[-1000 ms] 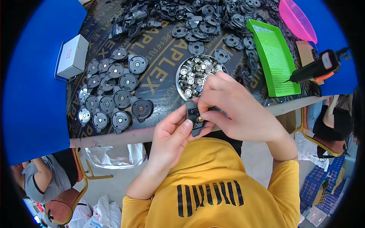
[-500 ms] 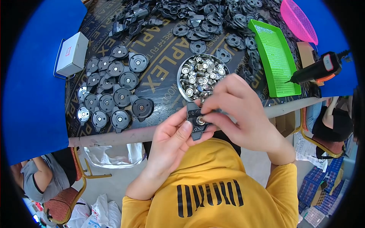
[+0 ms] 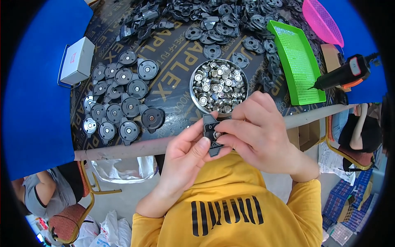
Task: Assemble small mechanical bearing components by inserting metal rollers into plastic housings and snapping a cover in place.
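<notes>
Over the table's near edge, my left hand (image 3: pixel 187 150) grips a black plastic part (image 3: pixel 211 120) with a tab at each end, thumb on top and fingers beneath. My right hand (image 3: pixel 261 136) is closed in a pinch at the part's middle, its thumb and fingertips on a small round silver metal piece (image 3: pixel 217 134) seated there. Just beyond my hands stands a round metal bowl (image 3: pixel 192 88) full of similar silver pieces. To the left, several round black parts with metal centres (image 3: pixel 129 107) lie grouped on the table.
Loose black plastic parts (image 3: pixel 222 29) are heaped at the back. A green perforated tray (image 3: pixel 302 70), a pink basket (image 3: pixel 325 22) and a black electric screwdriver (image 3: pixel 341 78) are at the right. A white box (image 3: pixel 76 61) stands at the left. Other people sit at both sides.
My right fingers have come down over the metal piece, covering more of it. The black part has shifted slightly lower, still in my left hand.
</notes>
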A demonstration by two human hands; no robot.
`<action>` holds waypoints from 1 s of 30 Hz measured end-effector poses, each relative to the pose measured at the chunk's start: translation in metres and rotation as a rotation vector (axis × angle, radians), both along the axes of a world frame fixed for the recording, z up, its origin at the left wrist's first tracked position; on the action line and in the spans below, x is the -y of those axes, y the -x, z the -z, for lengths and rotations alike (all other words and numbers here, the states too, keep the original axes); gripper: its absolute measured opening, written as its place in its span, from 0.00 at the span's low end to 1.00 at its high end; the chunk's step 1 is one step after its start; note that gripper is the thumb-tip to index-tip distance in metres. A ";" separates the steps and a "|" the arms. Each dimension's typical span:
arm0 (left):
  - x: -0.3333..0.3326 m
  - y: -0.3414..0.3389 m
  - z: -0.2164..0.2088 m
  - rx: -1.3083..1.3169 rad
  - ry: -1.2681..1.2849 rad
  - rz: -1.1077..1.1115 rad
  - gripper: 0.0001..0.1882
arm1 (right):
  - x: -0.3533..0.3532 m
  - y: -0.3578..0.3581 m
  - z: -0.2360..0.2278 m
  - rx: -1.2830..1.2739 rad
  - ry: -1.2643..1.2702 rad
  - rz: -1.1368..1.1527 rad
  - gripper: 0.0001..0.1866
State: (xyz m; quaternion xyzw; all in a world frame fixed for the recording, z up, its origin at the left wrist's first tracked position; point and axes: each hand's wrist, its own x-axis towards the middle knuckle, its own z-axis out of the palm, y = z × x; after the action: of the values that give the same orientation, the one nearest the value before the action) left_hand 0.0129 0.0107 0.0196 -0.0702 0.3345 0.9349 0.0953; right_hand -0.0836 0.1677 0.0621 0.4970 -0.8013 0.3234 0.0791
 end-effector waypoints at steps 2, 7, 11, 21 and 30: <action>0.000 0.003 0.000 -0.015 -0.011 0.013 0.23 | -0.001 0.000 0.001 -0.007 -0.008 0.012 0.13; 0.006 0.004 0.005 0.079 -0.057 0.002 0.22 | -0.001 0.023 0.004 0.040 0.010 0.050 0.09; 0.010 0.007 0.003 0.103 -0.064 -0.001 0.22 | -0.013 0.095 0.026 -0.293 -0.113 0.404 0.08; 0.012 0.008 0.002 0.079 -0.060 -0.016 0.22 | 0.001 0.140 0.050 -0.294 -0.368 0.675 0.13; 0.009 0.015 -0.003 0.006 -0.176 -0.020 0.22 | -0.006 0.060 0.008 0.496 0.302 0.280 0.11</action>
State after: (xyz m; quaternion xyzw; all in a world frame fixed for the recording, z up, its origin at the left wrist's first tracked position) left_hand -0.0017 0.0013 0.0224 -0.0679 0.2500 0.9614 0.0929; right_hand -0.1439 0.1735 0.0539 0.2705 -0.7999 0.5357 -0.0020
